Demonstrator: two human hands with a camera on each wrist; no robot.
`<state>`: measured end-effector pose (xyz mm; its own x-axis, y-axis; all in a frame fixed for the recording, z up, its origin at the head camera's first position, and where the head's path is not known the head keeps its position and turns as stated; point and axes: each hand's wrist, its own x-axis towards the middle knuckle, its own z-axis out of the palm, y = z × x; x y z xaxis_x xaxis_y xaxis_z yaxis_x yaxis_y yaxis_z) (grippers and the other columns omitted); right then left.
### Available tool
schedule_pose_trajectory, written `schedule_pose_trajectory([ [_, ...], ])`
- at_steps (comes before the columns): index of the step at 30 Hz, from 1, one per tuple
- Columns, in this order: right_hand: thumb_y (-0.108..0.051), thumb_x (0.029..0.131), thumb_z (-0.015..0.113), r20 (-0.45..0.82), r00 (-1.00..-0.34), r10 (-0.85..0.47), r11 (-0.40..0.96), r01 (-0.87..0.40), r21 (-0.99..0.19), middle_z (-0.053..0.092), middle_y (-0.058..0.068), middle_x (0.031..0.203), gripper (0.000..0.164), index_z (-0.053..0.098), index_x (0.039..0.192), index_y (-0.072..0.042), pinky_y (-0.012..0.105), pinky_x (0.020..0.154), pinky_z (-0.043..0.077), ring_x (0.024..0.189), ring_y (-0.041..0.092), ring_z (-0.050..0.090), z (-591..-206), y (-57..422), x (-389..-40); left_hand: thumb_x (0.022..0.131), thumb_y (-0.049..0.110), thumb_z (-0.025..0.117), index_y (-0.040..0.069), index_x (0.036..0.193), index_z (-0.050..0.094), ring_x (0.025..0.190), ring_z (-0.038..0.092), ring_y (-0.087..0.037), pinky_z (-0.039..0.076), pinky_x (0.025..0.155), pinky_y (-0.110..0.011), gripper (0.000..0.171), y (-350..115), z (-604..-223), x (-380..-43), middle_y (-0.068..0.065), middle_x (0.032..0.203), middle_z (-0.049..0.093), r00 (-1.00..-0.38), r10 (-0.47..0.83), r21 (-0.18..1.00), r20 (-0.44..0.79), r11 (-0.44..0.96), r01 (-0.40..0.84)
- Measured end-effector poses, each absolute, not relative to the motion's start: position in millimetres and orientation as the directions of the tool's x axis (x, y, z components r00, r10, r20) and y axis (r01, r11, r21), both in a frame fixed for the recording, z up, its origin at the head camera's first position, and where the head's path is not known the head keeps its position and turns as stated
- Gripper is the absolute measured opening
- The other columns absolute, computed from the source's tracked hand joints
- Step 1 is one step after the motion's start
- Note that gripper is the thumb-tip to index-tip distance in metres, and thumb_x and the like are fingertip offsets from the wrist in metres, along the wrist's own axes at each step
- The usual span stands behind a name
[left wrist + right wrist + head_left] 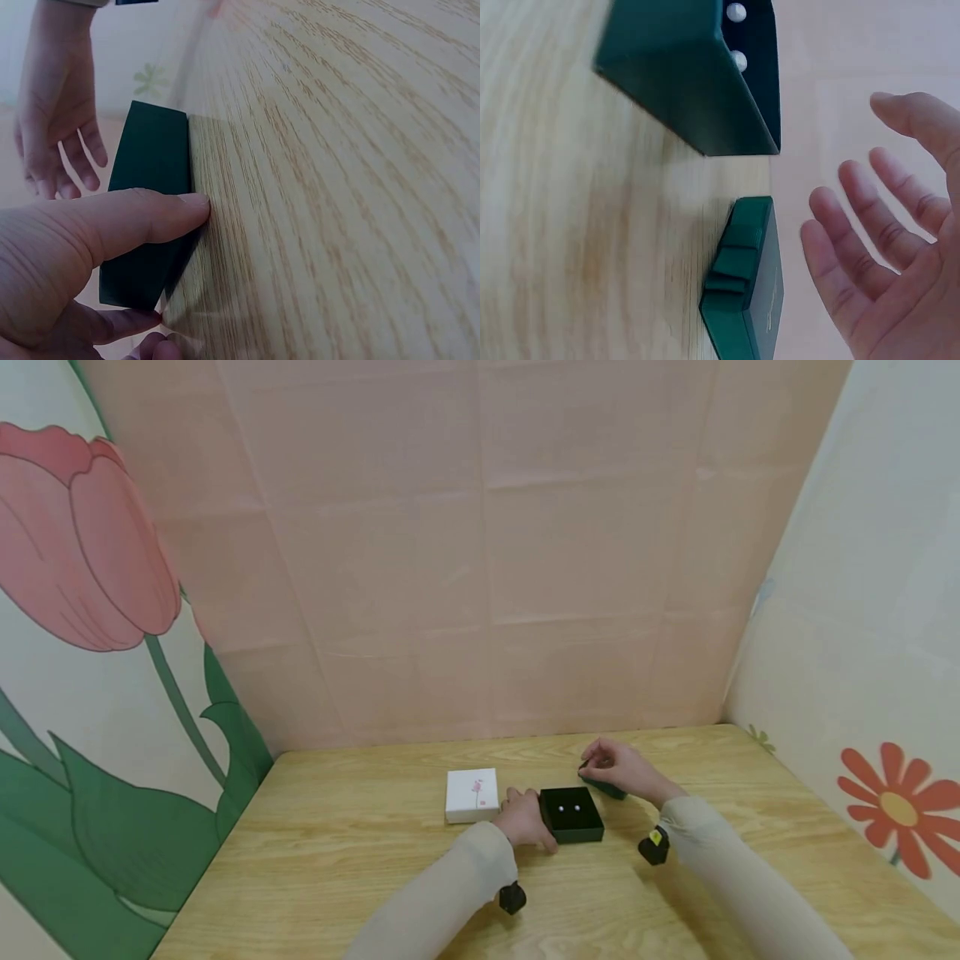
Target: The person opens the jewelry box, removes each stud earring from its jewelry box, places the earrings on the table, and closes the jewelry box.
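Note:
A dark green jewelry box (581,837) rests on the table, its black inside facing up. Two white pearl earrings (568,808) sit in it side by side. My left hand (522,821) holds the box at its left side, the thumb (161,216) lying across one green side wall. My right hand (618,767) is over the green lid (739,289), which lies behind and to the right of the box with a bow on its side. In the right wrist view those fingers (874,225) are spread, apart from the lid and holding nothing.
A white square box (471,795) with a pink flower print stands on the wooden table (337,860), just left of my left hand. A pinkish sheet (480,568) hangs behind the table, with flower-printed panels at both sides.

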<state>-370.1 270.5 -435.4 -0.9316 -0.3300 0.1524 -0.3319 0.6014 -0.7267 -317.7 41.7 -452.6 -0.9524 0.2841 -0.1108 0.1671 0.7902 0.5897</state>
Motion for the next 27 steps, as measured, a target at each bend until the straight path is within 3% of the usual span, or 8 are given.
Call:
schedule_pose_trajectory([
  [4,-0.021,0.089,0.07,0.105,-0.916,-0.388,0.596,-0.336,-0.729,0.063,0.01,0.097,0.032,0.058,0.11,0.0,0.028,0.074,0.047,0.085,0.016,0.059,-436.6,267.4,-362.5,0.056,0.021,0.094,0.001,0.114,0.055,0.09,0.044,-0.025,0.047,0.08,-0.043,0.073,41.8,-452.0,-316.9,-0.013,0.104,0.043,-0.951,0.287,0.601,-0.112,0.782,0.165],
  [7,-0.024,0.088,0.072,0.086,-0.903,-0.422,0.61,-0.353,-0.71,0.063,0.013,0.104,0.035,0.059,0.111,-0.001,0.036,0.08,0.049,0.092,0.02,0.059,-438.5,264.5,-356.2,0.057,0.02,0.094,0.001,0.114,0.054,0.09,0.043,-0.025,0.046,0.08,-0.043,0.072,41.6,-451.4,-316.3,-0.013,0.104,0.042,-0.951,0.288,0.604,-0.112,0.78,0.165],
  [14,-0.026,0.084,0.075,0.094,-0.878,-0.468,0.638,-0.41,-0.652,0.06,0.007,0.113,0.028,0.064,0.105,-0.012,0.055,0.096,0.043,0.108,0.029,0.057,-446.1,259.4,-347.8,0.058,0.021,0.093,0.001,0.116,0.054,0.09,0.043,-0.025,0.047,0.08,-0.043,0.073,40.5,-450.7,-315.2,-0.013,0.104,0.042,-0.95,0.286,0.599,-0.121,0.785,0.16],
  [22,-0.02,0.083,0.076,0.08,-0.87,-0.486,0.674,-0.432,-0.6,0.06,0.008,0.113,0.02,0.065,0.099,-0.014,0.055,0.092,0.045,0.111,0.035,0.054,-450.8,253.9,-346.4,0.057,0.021,0.093,0.001,0.116,0.054,0.089,0.043,-0.025,0.047,0.079,-0.042,0.073,40.3,-453.0,-317.6,-0.013,0.104,0.043,-0.95,0.291,0.598,-0.117,0.784,0.166],
  [27,-0.017,0.081,0.077,0.065,-0.883,-0.465,0.712,-0.416,-0.566,0.061,0.005,0.107,0.018,0.066,0.095,-0.015,0.055,0.09,0.046,0.107,0.032,0.056,-453.1,251.3,-346.9,0.057,0.021,0.093,0.002,0.115,0.054,0.089,0.043,-0.024,0.047,0.079,-0.041,0.072,40.2,-453.8,-318.2,-0.012,0.104,0.042,-0.948,0.296,0.602,-0.114,0.78,0.17],
])
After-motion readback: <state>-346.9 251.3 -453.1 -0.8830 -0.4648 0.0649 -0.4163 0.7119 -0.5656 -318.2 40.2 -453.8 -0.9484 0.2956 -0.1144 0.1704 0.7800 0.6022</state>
